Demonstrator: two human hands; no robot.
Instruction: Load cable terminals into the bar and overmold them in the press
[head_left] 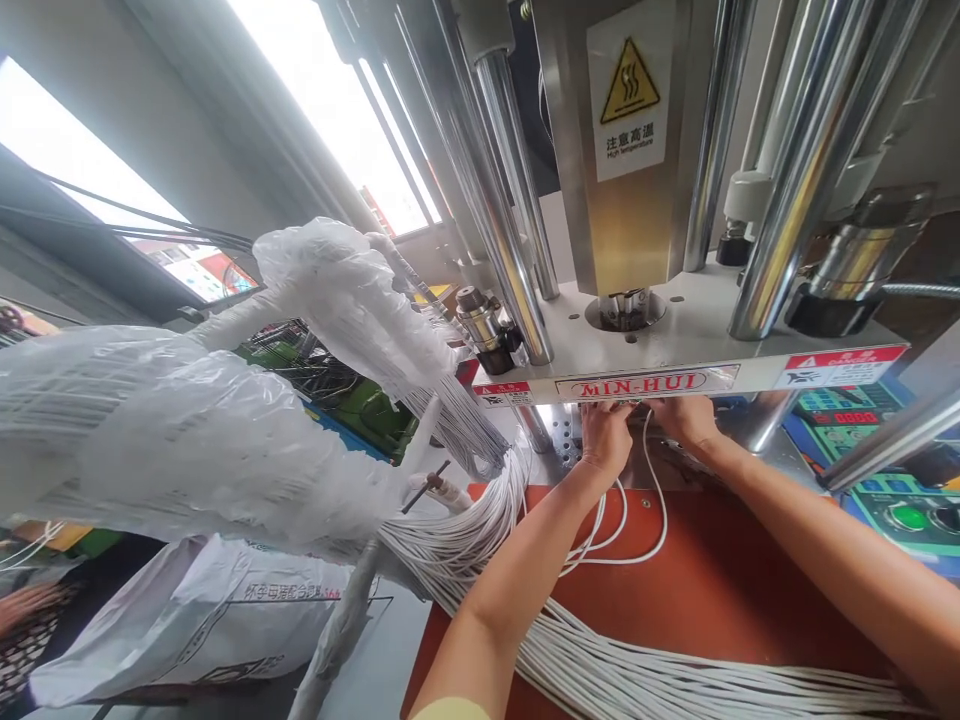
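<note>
The left hand and the right hand reach in beneath the front edge of the machine; that edge hides the fingertips, so whether either hand pinches anything I cannot tell; loose white cords curve from the brown board up to the hands; a thick bundle of cords lies across the board, passing under the left forearm.
</note>
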